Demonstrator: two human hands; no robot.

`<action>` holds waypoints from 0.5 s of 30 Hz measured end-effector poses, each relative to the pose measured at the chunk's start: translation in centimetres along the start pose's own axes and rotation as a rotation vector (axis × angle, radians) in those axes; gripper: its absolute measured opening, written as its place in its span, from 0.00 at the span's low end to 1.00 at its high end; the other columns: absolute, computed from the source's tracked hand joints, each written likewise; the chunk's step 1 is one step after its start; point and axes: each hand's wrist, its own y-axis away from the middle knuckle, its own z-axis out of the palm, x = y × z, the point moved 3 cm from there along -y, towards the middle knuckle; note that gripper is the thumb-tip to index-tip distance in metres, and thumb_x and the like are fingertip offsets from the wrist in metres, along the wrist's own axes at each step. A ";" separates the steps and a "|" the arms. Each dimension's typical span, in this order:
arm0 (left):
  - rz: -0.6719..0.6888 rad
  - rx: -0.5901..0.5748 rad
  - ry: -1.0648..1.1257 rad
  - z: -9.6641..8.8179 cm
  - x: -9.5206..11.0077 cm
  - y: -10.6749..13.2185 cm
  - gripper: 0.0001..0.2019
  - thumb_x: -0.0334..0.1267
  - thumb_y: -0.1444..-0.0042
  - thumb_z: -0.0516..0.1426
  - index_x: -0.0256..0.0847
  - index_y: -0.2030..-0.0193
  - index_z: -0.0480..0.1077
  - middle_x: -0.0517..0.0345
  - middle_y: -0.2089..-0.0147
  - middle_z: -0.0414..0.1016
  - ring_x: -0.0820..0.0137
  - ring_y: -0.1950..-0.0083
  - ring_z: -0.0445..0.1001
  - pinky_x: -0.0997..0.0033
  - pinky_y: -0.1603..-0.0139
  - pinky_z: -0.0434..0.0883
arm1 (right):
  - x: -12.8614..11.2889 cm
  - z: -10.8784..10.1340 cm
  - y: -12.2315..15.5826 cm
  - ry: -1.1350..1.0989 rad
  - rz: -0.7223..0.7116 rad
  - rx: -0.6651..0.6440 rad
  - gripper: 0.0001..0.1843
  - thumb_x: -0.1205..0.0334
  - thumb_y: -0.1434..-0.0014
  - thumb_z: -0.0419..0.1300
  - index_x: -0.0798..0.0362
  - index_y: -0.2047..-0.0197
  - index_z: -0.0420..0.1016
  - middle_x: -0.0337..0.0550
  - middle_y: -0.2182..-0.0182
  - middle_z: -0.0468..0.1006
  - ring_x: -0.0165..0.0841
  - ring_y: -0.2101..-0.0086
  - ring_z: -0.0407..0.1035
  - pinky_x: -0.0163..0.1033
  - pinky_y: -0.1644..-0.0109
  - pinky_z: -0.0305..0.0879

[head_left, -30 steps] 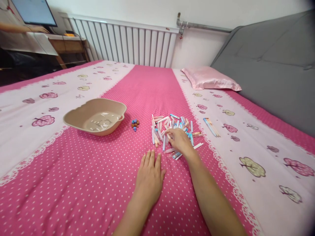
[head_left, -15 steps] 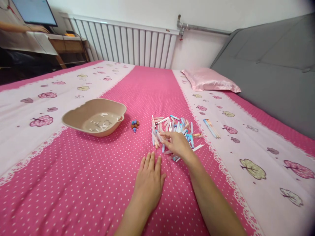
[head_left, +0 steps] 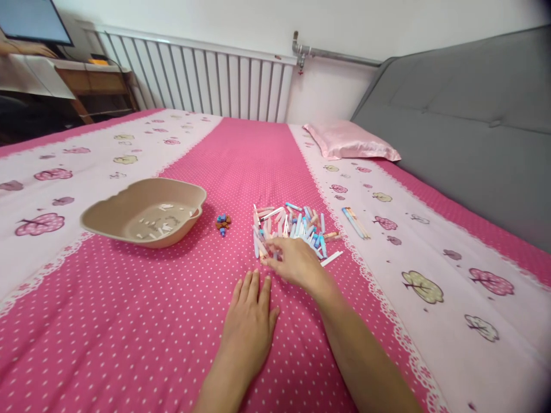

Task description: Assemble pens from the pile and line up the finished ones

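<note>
Loose pen parts (head_left: 312,223), tubes and thin sticks in pink, white and blue, lie in a heap on the pink dotted bedspread. Over the heap's near left edge is my right hand (head_left: 297,264), palm down. Its thumb and forefinger are apart, with small pieces showing beneath them; none is plainly gripped. My left hand (head_left: 247,315) rests flat on the bedspread in front of the heap, fingers stretched out and touching only cloth. Left of the heap sits a small cluster of blue and brown pieces (head_left: 222,224). Several whole-looking pens (head_left: 356,223) lie side by side to its right.
A beige basin (head_left: 129,215) with small white pieces on its bottom stands at the left. A pink pillow (head_left: 348,139) lies against the grey headboard (head_left: 465,115). Behind the bed are a white radiator (head_left: 193,77) and a desk with a monitor (head_left: 32,20); another person's hand is there.
My right hand has moved towards the heap's near left edge, lower over the pieces. My left hand stays flat. The whole view has shifted slightly to the right.
</note>
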 end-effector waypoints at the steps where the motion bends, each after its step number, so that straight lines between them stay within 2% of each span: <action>1: 0.002 0.008 0.003 0.1 0.0 0.0 0.26 0.41 0.39 0.48 0.32 0.36 0.58 0.39 0.34 0.55 0.52 0.34 0.54 0.49 0.36 0.58 | -0.1 0.0 0.1 0.002 -0.004 -0.037 0.19 0.56 0.48 0.61 0.48 0.52 0.76 0.43 0.59 0.80 0.39 0.57 0.74 0.39 0.54 0.66; 3: -0.002 0.009 0.011 0.1 -0.1 -0.1 0.26 0.41 0.39 0.48 0.32 0.36 0.58 0.39 0.34 0.55 0.52 0.33 0.54 0.49 0.36 0.58 | 0.3 -0.1 0.0 -0.014 0.033 -0.045 0.19 0.55 0.48 0.61 0.47 0.52 0.76 0.43 0.59 0.80 0.38 0.58 0.73 0.38 0.55 0.66; 4: -0.004 0.002 0.014 0.1 -0.1 -0.1 0.26 0.41 0.39 0.48 0.32 0.36 0.58 0.39 0.34 0.55 0.52 0.33 0.54 0.48 0.36 0.58 | 0.7 -0.3 -0.2 -0.017 0.068 -0.010 0.19 0.54 0.47 0.59 0.47 0.51 0.76 0.43 0.59 0.80 0.38 0.57 0.73 0.38 0.54 0.65; 7: -0.010 -0.021 0.016 -0.1 -0.1 -0.1 0.26 0.41 0.38 0.47 0.32 0.36 0.58 0.39 0.34 0.54 0.52 0.33 0.53 0.48 0.36 0.57 | 3.0 -0.9 -1.1 0.067 0.186 0.187 0.19 0.56 0.41 0.53 0.50 0.48 0.73 0.45 0.55 0.78 0.38 0.52 0.69 0.41 0.47 0.61; 10: -0.013 -0.037 0.017 -0.1 -0.1 -0.1 0.26 0.42 0.38 0.46 0.33 0.36 0.57 0.39 0.34 0.54 0.52 0.33 0.54 0.48 0.36 0.57 | 6.0 -0.9 -2.0 0.224 0.316 0.329 0.25 0.58 0.42 0.55 0.54 0.42 0.67 0.51 0.44 0.68 0.44 0.44 0.59 0.47 0.41 0.53; 12: -0.015 -0.031 0.021 0.0 -0.1 0.0 0.26 0.41 0.38 0.47 0.33 0.36 0.58 0.39 0.34 0.54 0.52 0.33 0.54 0.49 0.36 0.57 | 7.9 -0.4 -2.6 0.263 0.410 0.318 0.28 0.54 0.42 0.55 0.53 0.40 0.64 0.53 0.41 0.64 0.49 0.42 0.55 0.52 0.42 0.52; 15: -0.012 0.000 0.021 0.1 -0.1 0.0 0.25 0.41 0.39 0.48 0.33 0.36 0.58 0.39 0.34 0.55 0.53 0.34 0.55 0.49 0.36 0.58 | 9.4 0.6 -3.2 0.259 0.441 0.176 0.31 0.47 0.39 0.48 0.52 0.37 0.58 0.56 0.42 0.64 0.51 0.43 0.57 0.57 0.43 0.51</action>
